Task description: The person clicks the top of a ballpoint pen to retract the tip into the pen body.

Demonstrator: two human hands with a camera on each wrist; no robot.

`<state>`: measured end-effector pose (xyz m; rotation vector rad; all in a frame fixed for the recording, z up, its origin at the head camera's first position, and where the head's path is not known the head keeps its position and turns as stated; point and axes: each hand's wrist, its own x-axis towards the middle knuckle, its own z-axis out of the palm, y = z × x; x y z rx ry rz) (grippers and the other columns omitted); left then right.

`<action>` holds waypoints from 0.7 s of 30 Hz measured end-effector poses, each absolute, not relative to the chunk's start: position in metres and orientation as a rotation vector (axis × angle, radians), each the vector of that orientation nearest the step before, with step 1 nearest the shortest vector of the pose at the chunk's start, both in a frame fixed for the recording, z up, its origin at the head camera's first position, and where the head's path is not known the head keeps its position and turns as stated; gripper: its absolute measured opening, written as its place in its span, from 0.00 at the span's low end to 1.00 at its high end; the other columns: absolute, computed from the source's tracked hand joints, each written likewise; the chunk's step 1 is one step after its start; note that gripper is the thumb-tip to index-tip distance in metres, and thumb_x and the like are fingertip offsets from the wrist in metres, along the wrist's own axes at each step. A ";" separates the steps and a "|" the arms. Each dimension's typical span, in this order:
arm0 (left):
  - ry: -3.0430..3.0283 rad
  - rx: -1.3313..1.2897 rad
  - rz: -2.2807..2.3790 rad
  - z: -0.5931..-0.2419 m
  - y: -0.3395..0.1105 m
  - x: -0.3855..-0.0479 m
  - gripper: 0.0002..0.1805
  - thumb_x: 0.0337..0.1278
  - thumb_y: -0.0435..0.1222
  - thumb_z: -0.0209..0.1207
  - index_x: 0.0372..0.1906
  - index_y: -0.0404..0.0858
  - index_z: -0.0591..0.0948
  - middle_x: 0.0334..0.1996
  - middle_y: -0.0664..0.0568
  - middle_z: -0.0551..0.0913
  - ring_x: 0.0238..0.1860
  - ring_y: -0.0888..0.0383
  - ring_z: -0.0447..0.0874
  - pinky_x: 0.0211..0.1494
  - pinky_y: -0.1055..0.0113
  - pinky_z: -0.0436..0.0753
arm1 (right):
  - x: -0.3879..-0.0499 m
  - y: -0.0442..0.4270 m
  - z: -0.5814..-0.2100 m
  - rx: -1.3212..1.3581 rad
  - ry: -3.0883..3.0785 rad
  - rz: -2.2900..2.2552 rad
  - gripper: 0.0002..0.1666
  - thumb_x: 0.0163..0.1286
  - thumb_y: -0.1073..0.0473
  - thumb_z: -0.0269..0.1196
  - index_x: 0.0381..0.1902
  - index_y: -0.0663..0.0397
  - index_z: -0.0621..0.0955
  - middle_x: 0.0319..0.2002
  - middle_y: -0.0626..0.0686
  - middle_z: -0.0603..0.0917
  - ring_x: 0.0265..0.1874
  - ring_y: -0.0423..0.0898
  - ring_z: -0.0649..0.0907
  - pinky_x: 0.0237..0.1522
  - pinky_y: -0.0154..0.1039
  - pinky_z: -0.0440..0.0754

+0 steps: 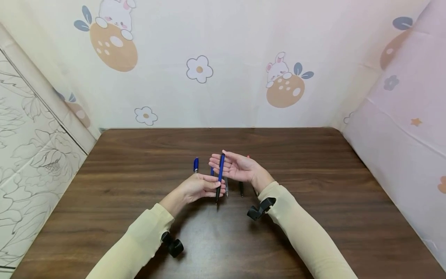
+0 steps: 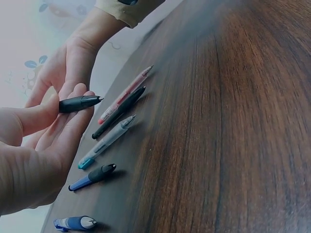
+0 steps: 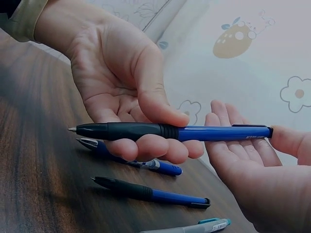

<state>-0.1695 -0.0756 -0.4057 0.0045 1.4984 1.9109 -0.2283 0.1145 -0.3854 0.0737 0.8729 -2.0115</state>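
My left hand [image 1: 200,187] pinches a blue and black ballpoint pen [image 3: 209,133] between its thumb and fingers, around the black grip. The pen is raised above the table, its metal tip bare and pointing toward me in the head view. My right hand [image 1: 242,168] is palm up at the pen's far end, with straight fingers behind the blue barrel. In the right wrist view its thumb [image 3: 286,141] touches the black end of the pen. Below, on the table, lie another blue and black pen [image 3: 170,196] and a blue pen with a silvery tip [image 2: 75,223].
Also in the row on the dark wooden table [image 1: 313,162] are a clear pen with a teal end [image 2: 107,141], a black pen [image 2: 119,112] and a red-tinted clear pen [image 2: 127,94]. A patterned curtain [image 1: 237,100] hangs along the table's back edge.
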 end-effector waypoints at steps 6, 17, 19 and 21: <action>1.494 0.017 1.913 -0.404 -0.077 -0.168 0.19 0.66 0.25 0.51 0.58 0.18 0.71 0.31 0.51 0.87 0.37 0.59 0.87 0.56 0.57 0.85 | -0.227 0.113 -0.384 0.082 0.897 -2.011 0.24 0.78 0.50 0.45 0.62 0.60 0.70 0.48 0.55 0.86 0.50 0.46 0.85 0.56 0.37 0.82; 1.479 0.043 1.936 -0.405 -0.077 -0.168 0.20 0.66 0.24 0.50 0.59 0.16 0.68 0.29 0.52 0.86 0.36 0.59 0.87 0.54 0.57 0.86 | -0.228 0.112 -0.384 0.105 0.869 -2.020 0.21 0.78 0.51 0.46 0.51 0.60 0.78 0.47 0.55 0.86 0.50 0.45 0.85 0.55 0.37 0.82; 1.482 0.045 1.937 -0.406 -0.077 -0.168 0.20 0.66 0.25 0.50 0.59 0.16 0.69 0.30 0.51 0.87 0.36 0.59 0.87 0.54 0.57 0.86 | -0.228 0.112 -0.383 0.109 0.869 -2.019 0.21 0.78 0.51 0.46 0.51 0.60 0.78 0.47 0.55 0.86 0.50 0.45 0.85 0.55 0.37 0.82; 1.483 0.048 1.935 -0.406 -0.077 -0.167 0.20 0.66 0.25 0.51 0.59 0.17 0.69 0.30 0.51 0.87 0.36 0.59 0.87 0.54 0.57 0.85 | -0.228 0.112 -0.383 0.115 0.880 -2.019 0.21 0.78 0.51 0.45 0.52 0.60 0.77 0.47 0.55 0.86 0.49 0.45 0.85 0.55 0.37 0.82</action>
